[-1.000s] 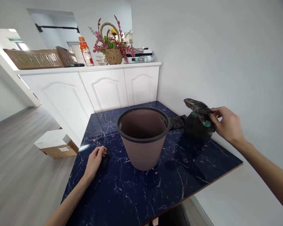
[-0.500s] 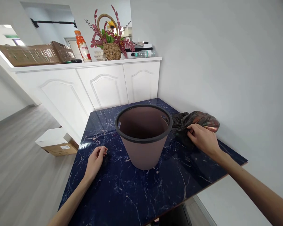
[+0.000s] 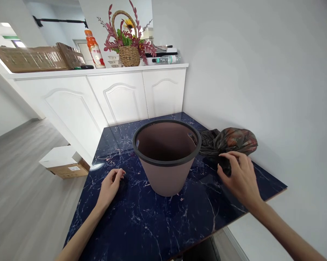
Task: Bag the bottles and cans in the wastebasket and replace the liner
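Note:
A mauve plastic bin (image 3: 166,156) with a black rim stands empty in the middle of the dark blue marble table (image 3: 158,224). To its right lies a crumpled dark plastic bag (image 3: 231,141), bunched against the wall. My right hand (image 3: 240,177) is over the bag's near edge, with its fingertips pinching a fold of the black film. My left hand (image 3: 110,186) rests on the table to the left of the bin, fingers curled, beside a small dark thing I cannot make out.
A white cabinet (image 3: 120,96) stands behind the table. It carries a wicker flower basket (image 3: 128,54), an orange bottle (image 3: 94,45), a lying water bottle (image 3: 166,59) and cardboard boxes (image 3: 35,59). A white-topped carton (image 3: 64,165) sits on the grey floor at left.
My right hand has brought the bag down from above the table and laid it flat by the wall, then slid back toward me along its near edge. The left hand stayed put.

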Demonstrator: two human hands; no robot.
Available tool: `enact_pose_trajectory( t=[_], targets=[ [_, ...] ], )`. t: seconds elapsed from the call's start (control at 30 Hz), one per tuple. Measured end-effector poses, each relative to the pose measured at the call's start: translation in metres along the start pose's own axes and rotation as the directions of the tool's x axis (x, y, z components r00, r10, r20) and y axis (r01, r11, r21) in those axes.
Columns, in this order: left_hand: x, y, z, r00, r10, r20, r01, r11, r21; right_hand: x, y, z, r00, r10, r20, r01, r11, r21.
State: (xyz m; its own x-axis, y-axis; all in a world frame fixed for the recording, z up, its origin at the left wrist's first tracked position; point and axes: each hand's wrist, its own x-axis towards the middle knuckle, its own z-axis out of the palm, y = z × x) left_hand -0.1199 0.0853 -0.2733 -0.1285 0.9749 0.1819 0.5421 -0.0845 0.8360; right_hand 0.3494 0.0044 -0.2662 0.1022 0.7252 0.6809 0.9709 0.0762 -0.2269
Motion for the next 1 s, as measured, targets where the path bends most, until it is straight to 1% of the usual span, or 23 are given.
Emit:
enact_pose_trajectory(
  t=[0.03, 0.07, 0.1, 0.13, 0.17, 0.23, 0.3, 0.33, 0.4, 0.6, 0.73, 1.0],
  targets=[
    [0.000, 0.001, 0.001, 1.000, -0.001, 0.006, 0.001, 1.000, 0.000, -0.007, -0.014, -0.003, 1.000, -0.013, 0.002, 0.012, 0.993, 0.115],
    [0.000, 0.002, 0.002, 1.000, 0.000, 0.014, 0.000, 1.000, -0.002, -0.015, -0.028, -0.005, 0.998, -0.041, 0.057, 0.025, 0.967, 0.255],
    [0.000, 0.004, 0.004, 1.000, 0.001, 0.023, -0.001, 1.000, -0.005, -0.021, -0.041, -0.005, 0.988, -0.064, 0.143, 0.005, 0.925, 0.380],
    [0.000, 0.006, 0.006, 0.999, 0.004, 0.033, -0.004, 1.000, -0.007, -0.026, -0.052, -0.003, 0.970, -0.071, 0.233, -0.048, 0.882, 0.469],
    [0.000, 0.008, 0.010, 0.999, 0.007, 0.044, -0.007, 1.000, -0.009, -0.031, -0.061, 0.000, 0.946, -0.067, 0.318, -0.119, 0.840, 0.530],
    [-0.001, 0.013, 0.017, 0.998, 0.011, 0.064, -0.010, 1.000, -0.009, -0.036, -0.073, 0.009, 0.889, -0.020, 0.457, -0.278, 0.771, 0.574],
    [-0.002, 0.016, 0.025, 0.996, 0.016, 0.084, -0.016, 1.000, -0.003, -0.038, -0.077, 0.019, 0.847, 0.042, 0.530, -0.393, 0.722, 0.570],
    [-0.003, 0.017, 0.028, 0.995, 0.021, 0.092, -0.021, 1.000, 0.003, -0.038, -0.076, 0.024, 0.835, 0.068, 0.545, -0.427, 0.706, 0.566],
    [-0.005, 0.017, 0.032, 0.993, 0.036, 0.108, -0.037, 0.999, 0.015, -0.040, -0.073, 0.030, 0.830, 0.098, 0.550, -0.459, 0.681, 0.571],
    [-0.009, 0.007, 0.031, 0.985, 0.058, 0.160, -0.066, 0.997, 0.046, -0.053, -0.068, 0.038, 0.849, 0.131, 0.511, -0.468, 0.634, 0.616],
    [-0.011, 0.005, 0.034, 0.978, 0.100, 0.182, -0.116, 0.990, 0.081, -0.056, -0.068, 0.042, 0.849, 0.155, 0.505, -0.484, 0.613, 0.625],
    [-0.018, 0.013, 0.036, 0.949, 0.188, 0.252, -0.233, 0.959, 0.161, -0.053, -0.069, 0.041, 0.851, 0.135, 0.508, -0.471, 0.623, 0.624]
  ],
)
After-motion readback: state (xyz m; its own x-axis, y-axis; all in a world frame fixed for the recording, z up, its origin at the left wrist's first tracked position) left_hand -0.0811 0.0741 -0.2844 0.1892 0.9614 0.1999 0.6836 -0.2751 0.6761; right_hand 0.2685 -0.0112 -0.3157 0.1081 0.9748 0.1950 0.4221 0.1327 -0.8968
